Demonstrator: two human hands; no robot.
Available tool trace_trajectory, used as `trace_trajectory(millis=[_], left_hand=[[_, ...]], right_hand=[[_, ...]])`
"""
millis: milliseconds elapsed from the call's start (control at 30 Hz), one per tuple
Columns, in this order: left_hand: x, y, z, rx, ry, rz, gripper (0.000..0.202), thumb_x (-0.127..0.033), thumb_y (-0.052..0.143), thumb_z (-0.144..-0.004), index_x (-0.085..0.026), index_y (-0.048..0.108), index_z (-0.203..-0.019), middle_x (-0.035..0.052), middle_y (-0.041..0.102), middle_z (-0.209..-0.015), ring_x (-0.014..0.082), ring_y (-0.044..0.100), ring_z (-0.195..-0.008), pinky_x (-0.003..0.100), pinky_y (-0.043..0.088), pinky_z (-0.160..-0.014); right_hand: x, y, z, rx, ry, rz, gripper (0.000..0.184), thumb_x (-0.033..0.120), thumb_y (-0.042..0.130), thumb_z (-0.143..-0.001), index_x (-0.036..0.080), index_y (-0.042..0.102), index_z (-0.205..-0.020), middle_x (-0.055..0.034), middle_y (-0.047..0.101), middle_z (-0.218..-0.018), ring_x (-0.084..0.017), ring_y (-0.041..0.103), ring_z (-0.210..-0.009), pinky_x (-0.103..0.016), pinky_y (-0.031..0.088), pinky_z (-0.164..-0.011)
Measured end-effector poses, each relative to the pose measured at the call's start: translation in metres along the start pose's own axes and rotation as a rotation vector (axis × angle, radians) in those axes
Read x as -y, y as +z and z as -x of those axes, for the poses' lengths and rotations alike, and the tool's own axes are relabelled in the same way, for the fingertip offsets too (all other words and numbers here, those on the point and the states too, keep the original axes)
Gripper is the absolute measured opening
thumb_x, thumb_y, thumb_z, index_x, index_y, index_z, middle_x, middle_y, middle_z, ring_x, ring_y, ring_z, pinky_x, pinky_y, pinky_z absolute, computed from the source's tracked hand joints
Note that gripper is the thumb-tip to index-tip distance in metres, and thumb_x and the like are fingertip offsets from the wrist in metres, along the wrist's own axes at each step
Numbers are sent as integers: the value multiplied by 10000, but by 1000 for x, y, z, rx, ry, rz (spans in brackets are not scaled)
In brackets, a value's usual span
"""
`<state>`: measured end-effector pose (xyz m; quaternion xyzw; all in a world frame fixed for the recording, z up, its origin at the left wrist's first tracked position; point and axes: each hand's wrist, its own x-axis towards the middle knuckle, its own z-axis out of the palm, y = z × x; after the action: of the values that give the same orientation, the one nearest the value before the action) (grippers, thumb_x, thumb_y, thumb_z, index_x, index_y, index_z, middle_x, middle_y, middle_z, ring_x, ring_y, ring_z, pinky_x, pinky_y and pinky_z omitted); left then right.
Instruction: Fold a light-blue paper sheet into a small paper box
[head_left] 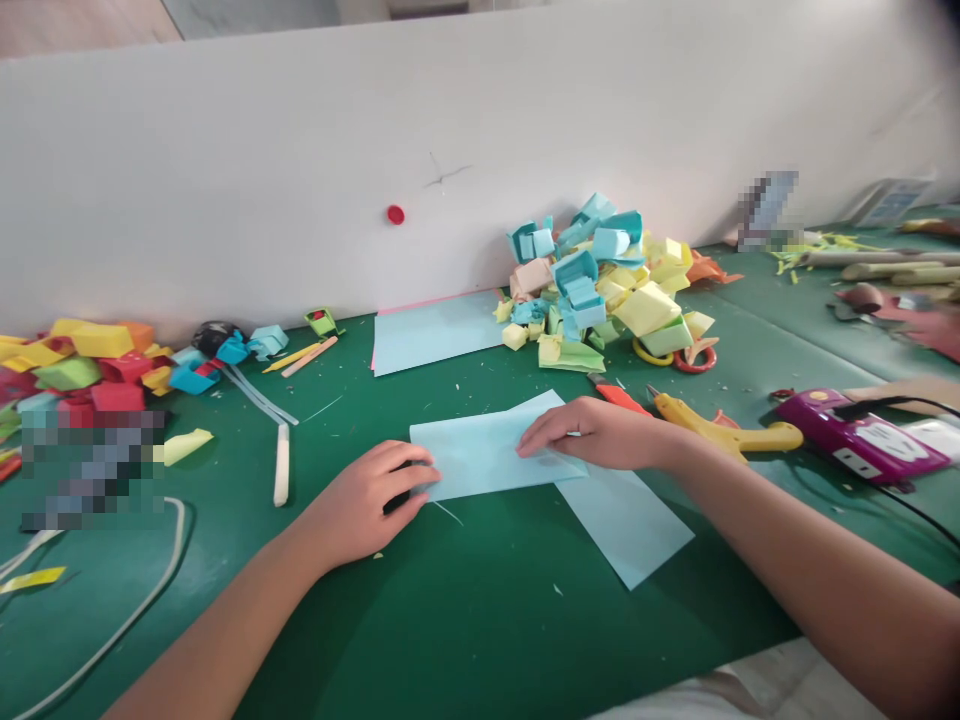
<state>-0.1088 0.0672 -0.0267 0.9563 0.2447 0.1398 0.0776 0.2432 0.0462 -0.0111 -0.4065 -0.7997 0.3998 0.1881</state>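
Note:
A folded sheet of light-blue paper (472, 455) lies on the green table between my hands. My left hand (379, 498) is at its left end, with curved fingers and thumb holding the edge. From the right, my right hand (581, 432) pinches and presses the sheet near its right end; its thumb is partly hidden. Under that end lies another light-blue sheet (630, 530), set at a slant and sticking out toward the lower right.
A heap of small folded paper pieces (592, 275) stands against the white partition (262, 180). Scissors (694, 360), a yellow glue gun (724, 430) and a purple power strip (862, 435) lie to the right. A white stick (282, 470) and a cable (161, 590) are left.

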Motion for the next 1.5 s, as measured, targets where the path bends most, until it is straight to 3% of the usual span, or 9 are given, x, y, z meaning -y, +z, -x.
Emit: trace_trajectory(millis=[633, 933, 1000, 1100, 1200, 1333, 1500], left_hand=[[1, 0, 1, 3, -25, 18, 241, -195, 494, -1011, -238, 683, -1155, 86, 634, -1244, 235, 574, -1184, 396, 493, -996], [-5, 6, -10, -45, -102, -11, 214, -245, 495, -1021, -223, 707, -1005, 60, 688, -1073, 216, 624, -980, 406, 463, -891], [-8, 9, -14, -64, -121, -37, 195, -223, 499, -1009, -211, 694, -1009, 59, 680, -1010, 214, 614, -932, 416, 454, -892], [-15, 14, -20, -86, -155, -131, 256, -196, 480, -980, -188, 666, -1155, 82, 642, -988, 243, 600, -923, 449, 453, -902], [-23, 17, -26, -49, -172, -216, 366, -148, 440, -950, -164, 619, -1268, 112, 616, -1029, 282, 597, -973, 482, 460, -907], [-27, 19, -32, -2, -165, -239, 381, -75, 433, -890, -124, 619, -1219, 172, 608, -1221, 332, 576, -1150, 535, 459, -983], [-26, 22, -38, 68, -149, -243, 370, -35, 445, -829, -113, 609, -1151, 193, 451, -1536, 339, 388, -1450, 540, 383, -1157]], right_hand=[[3, 3, -1, 13, 1, 79, 394, 123, 461, -917, 244, 769, -1131, -9, 724, -1242, -187, 661, -1138, -287, 497, -984], [11, 22, -4, -53, -169, 358, 353, 100, 487, -916, 237, 777, -1063, -71, 701, -1136, -219, 629, -1040, -360, 500, -931], [14, 26, -4, -63, -164, 416, 344, 129, 490, -931, 236, 759, -1117, -85, 695, -1135, -232, 630, -1025, -379, 509, -902], [18, 36, -9, -120, -114, 523, 414, 155, 462, -950, 228, 673, -1299, -102, 691, -1177, -257, 632, -1050, -400, 508, -887], [20, 48, -19, -201, -27, 645, 462, 191, 442, -965, 185, 585, -1405, -127, 693, -1174, -275, 630, -1041, -399, 502, -859], [21, 61, -32, -207, 21, 740, 438, 222, 446, -968, 150, 603, -1371, -140, 695, -1107, -286, 617, -1002, -393, 490, -825], [22, 62, -36, -201, 18, 735, 448, 223, 416, -984, 141, 587, -1391, -135, 700, -1122, -277, 612, -994, -385, 483, -829]])
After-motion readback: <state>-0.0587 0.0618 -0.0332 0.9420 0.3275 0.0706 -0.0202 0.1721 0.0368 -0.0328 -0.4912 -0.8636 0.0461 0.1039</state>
